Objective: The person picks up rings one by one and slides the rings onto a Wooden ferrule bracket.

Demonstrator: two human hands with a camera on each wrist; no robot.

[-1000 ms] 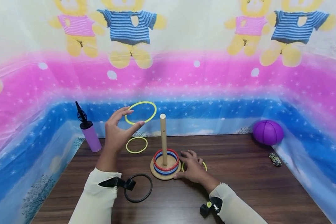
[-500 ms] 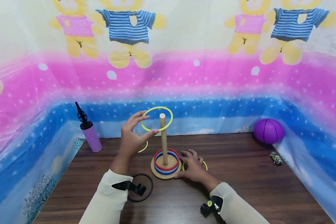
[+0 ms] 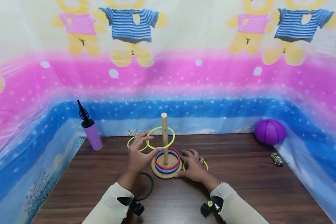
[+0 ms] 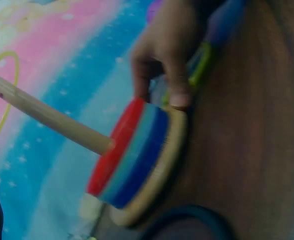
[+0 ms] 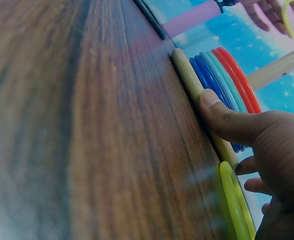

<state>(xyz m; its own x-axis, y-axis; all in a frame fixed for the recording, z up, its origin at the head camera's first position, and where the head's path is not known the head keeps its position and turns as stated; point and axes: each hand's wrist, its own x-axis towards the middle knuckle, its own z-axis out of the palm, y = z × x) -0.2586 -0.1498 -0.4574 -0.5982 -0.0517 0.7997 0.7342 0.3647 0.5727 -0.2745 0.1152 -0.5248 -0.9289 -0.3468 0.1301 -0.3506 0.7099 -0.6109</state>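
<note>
We wear cream long sleeves (image 3: 109,207); a small black camera mount (image 3: 135,207) is strapped at each wrist, hands bare.

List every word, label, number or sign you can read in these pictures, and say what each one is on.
No readable text, number or brand shows in any view.
The backdrop sheet carries only printed bears, stars and dots.
The pump, the purple ball, the wooden peg and the yellow ring pinched by the left hand are plain.
The toy car has markings too small to read.
</note>
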